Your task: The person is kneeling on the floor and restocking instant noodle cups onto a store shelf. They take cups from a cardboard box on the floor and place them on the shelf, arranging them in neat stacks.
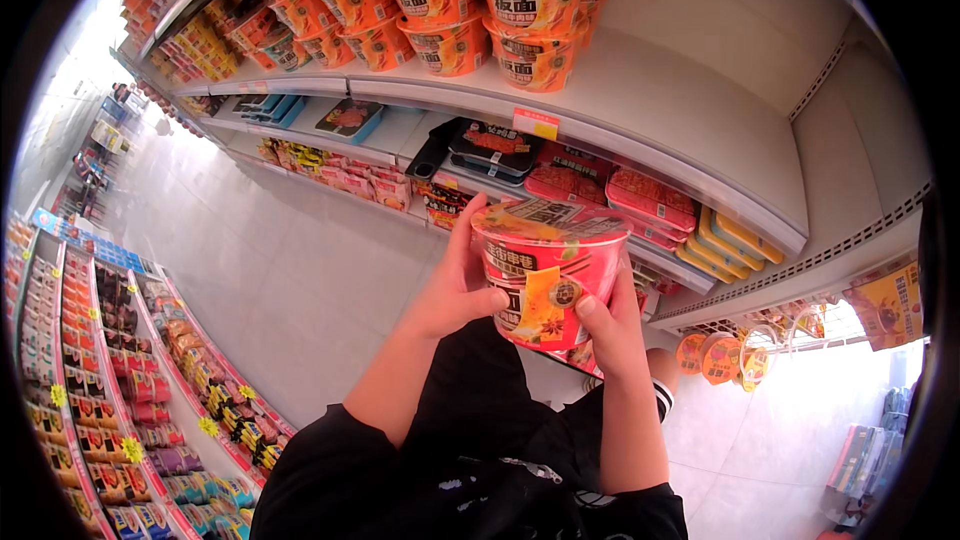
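Between my two hands is a red and orange instant-noodle bowl [551,270], its printed lid uppermost and tilted slightly. My left hand [461,281] grips its left side, thumb across the front. From the right, my right hand [606,311] holds the other side, its thumb also on the front. The bowl is in front of my body, before the lower shelf. Above and beyond it, stacked orange noodle bowls [442,11] stand on the upper shelf [637,94].
The lower shelf carries black noodle boxes [491,146], red boxes [651,195] and yellow boxes [727,236]. A dark phone-like object [431,157] lies beside the black ones. Packed shelves [142,375] line the aisle's left. Round orange tags [716,356] hang at the right end.
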`<state>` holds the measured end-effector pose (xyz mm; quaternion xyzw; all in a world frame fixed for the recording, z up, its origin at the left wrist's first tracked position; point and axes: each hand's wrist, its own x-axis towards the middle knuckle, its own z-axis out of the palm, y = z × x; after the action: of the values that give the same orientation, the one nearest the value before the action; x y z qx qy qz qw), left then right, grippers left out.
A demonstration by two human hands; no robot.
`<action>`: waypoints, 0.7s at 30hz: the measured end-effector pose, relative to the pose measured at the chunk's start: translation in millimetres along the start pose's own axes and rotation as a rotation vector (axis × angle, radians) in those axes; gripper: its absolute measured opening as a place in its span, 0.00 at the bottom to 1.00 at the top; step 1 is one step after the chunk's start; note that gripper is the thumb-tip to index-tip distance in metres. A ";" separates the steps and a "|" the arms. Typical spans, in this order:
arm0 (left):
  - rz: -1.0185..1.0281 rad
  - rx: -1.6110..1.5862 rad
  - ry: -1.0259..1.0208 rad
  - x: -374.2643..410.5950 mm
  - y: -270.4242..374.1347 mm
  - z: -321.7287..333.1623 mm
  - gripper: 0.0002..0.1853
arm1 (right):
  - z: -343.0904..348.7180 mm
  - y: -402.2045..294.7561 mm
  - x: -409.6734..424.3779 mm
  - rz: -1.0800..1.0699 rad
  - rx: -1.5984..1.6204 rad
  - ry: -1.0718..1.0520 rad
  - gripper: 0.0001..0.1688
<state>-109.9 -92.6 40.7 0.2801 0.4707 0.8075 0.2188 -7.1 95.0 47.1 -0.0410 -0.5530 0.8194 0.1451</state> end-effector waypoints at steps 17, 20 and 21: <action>0.074 0.115 -0.026 17.9 -3.0 35.8 0.55 | -47.3 -64.4 -5.7 -0.299 -0.406 -0.038 0.67; 0.247 0.464 -0.092 49.6 2.1 50.3 0.56 | -46.7 -104.5 -9.5 -0.633 -0.966 0.035 0.64; 0.278 0.536 -0.107 59.6 8.2 60.3 0.56 | -42.0 -120.1 -7.6 -0.700 -1.167 0.032 0.61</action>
<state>-115.5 -21.1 86.7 0.4316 0.6119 0.6610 0.0488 32.8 172.0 140.5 0.0567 -0.8829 0.2909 0.3641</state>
